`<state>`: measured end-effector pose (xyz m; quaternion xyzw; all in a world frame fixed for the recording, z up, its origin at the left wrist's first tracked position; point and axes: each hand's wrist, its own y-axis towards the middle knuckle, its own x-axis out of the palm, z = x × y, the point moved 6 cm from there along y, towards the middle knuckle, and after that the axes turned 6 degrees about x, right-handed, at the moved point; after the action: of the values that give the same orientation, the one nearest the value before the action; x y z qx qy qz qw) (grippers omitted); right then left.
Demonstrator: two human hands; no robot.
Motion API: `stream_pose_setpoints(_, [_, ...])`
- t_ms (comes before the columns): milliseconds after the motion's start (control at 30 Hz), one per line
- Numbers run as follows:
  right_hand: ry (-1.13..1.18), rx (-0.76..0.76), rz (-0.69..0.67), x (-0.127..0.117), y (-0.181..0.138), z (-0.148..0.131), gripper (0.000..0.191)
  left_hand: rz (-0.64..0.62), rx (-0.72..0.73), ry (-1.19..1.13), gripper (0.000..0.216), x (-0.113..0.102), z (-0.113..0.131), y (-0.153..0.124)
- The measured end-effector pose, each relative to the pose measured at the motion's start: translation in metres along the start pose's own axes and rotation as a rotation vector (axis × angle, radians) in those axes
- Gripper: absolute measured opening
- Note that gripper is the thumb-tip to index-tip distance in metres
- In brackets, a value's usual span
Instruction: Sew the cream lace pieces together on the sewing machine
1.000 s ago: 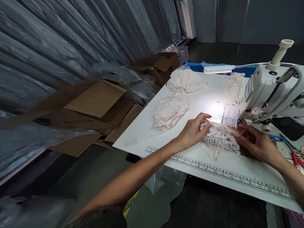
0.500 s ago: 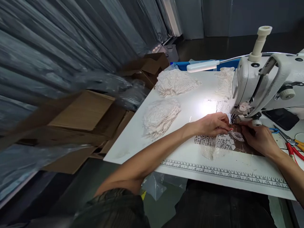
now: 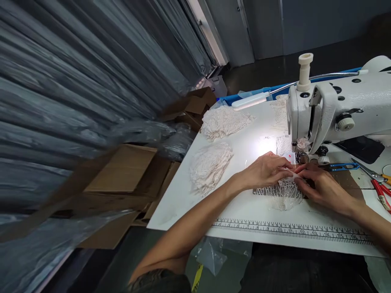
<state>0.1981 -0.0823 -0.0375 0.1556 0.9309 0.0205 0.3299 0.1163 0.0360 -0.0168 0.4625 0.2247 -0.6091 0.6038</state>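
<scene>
My left hand [image 3: 269, 171] and my right hand [image 3: 322, 185] meet just in front of the needle area of a white sewing machine [image 3: 330, 108]. Both are closed, fingertips pinching the upper edge of a cream lace piece [image 3: 286, 197]. That lace hangs toward me over a brown patch on the table; its pinched edge is partly hidden by my fingers. Behind my left hand, more lace [image 3: 283, 145] lies flat beside the presser foot. Blue thread snips [image 3: 343, 166] rest to the right of my right hand.
Two lace stacks [image 3: 224, 122] [image 3: 210, 167] sit on the left of the white table [image 3: 171, 207]. A printed ruler [image 3: 290, 231] runs along its front edge. A lamp [image 3: 250, 101], black phone [image 3: 362, 147], scissors [image 3: 371, 174] and red-handled tool [image 3: 381, 195] surround the machine. Cardboard boxes [image 3: 122, 169] stand left.
My right hand has moved left and closed on the lace beside my left hand, uncovering the blue snips. The lace edge is now lifted between my fingers. The head view has shifted.
</scene>
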Motion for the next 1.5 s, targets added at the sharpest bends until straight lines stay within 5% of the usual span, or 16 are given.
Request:
stream_pose_setpoints(167, [0.184,0.168,-0.127,0.007,-0.003,0.005,0.033,0.014,-0.276,-0.377,0.032,-0.006,-0.011,-0.012])
stream_pose_setpoints(267, [0.431,0.315,-0.254,0.025,-0.003,0.007,0.033,0.003,-0.327,-0.403,0.033,-0.011,-0.012,-0.006])
stream_pose_setpoints(367, [0.700,0.490,-0.273,0.040,-0.001,0.006,0.027,-0.085,-0.251,-0.236,0.030,-0.012,-0.014,0.012])
stream_pose_setpoints(467, [0.666,0.691,-0.207,0.037,-0.004,0.013,0.031,-0.160,-0.137,0.108,0.021,-0.004,-0.022,0.028])
stream_pose_setpoints(567, [0.539,0.769,-0.284,0.018,-0.014,0.026,0.039,-0.023,-0.068,0.482,0.024,-0.003,-0.026,0.028])
stream_pose_setpoints(667, [0.206,0.652,-0.210,-0.015,-0.018,0.042,0.038,0.132,0.140,0.490,0.031,-0.003,-0.006,0.009])
stream_pose_setpoints(767, [-0.288,0.381,-0.009,-0.038,-0.014,0.040,0.028,0.067,0.373,0.325,0.033,0.006,0.020,-0.013])
stream_pose_setpoints(867, [-0.522,0.042,0.000,-0.026,-0.011,0.023,0.030,0.013,0.388,0.357,0.021,0.018,0.027,-0.020])
stream_pose_setpoints(1167, [-0.486,-0.277,0.021,-0.006,-0.018,0.008,0.031,0.299,0.076,0.163,0.019,0.017,0.000,-0.017])
stream_pose_setpoints(1500, [-0.535,-0.350,0.060,0.005,-0.029,0.000,0.029,0.092,0.327,0.432,0.017,0.029,0.021,-0.021])
